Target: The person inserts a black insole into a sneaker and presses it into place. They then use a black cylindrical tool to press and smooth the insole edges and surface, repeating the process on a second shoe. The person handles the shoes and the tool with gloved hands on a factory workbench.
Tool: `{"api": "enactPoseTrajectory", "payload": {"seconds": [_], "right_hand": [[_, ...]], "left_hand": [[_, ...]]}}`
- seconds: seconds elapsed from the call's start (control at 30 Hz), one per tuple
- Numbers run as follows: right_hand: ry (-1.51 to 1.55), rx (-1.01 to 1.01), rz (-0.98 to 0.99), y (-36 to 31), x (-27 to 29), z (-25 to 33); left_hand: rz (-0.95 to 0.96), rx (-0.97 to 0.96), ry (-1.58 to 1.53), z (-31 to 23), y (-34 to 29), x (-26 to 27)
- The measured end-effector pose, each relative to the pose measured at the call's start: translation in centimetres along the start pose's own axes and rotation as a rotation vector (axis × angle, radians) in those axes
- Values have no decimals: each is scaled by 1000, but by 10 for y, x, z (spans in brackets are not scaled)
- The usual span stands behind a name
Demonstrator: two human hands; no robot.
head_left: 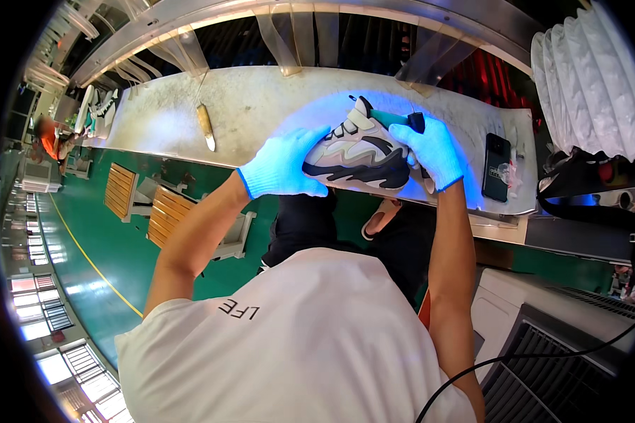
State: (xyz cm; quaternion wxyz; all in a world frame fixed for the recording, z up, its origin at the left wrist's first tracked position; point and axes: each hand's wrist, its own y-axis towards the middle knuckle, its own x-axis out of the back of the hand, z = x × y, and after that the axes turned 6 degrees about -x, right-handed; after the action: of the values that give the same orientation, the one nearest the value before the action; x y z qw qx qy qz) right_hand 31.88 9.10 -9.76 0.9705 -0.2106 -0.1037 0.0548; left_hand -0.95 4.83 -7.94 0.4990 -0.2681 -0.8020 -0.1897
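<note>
A grey, white and black sneaker (360, 154) is held on its side above the near edge of the worktable, its thick dark sole toward me. My left hand (282, 163), in a knit glove lit blue, is closed round the toe end. At the heel, my gloved right hand (434, 149) is closed, thumb toward the shoe. A green shoe last (386, 118) fills the sneaker's opening, and a small black piece (417, 123) shows by the right fingers; what it belongs to is unclear. Part of the right hand's grip is hidden.
The pale worktable (162, 113) carries a wooden-handled tool (205, 127) at left and a dark phone (497, 168) at right. More shoes (104, 113) stand at its far left end. Clear strips (279, 42) hang behind it. A white ribbed duct (593, 84) rises at right.
</note>
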Motion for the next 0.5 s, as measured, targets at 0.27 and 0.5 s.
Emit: {"api": "enactPoseTrajectory", "payload": {"seconds": [0.27,0.5], "right_hand": [[15,-30,16,3,1,-1],[632,211,-287,-8,-1,10]], "left_hand": [[-56,-41,-29,-41,54,-13],[-31,69,13,-55,62,-22]]}}
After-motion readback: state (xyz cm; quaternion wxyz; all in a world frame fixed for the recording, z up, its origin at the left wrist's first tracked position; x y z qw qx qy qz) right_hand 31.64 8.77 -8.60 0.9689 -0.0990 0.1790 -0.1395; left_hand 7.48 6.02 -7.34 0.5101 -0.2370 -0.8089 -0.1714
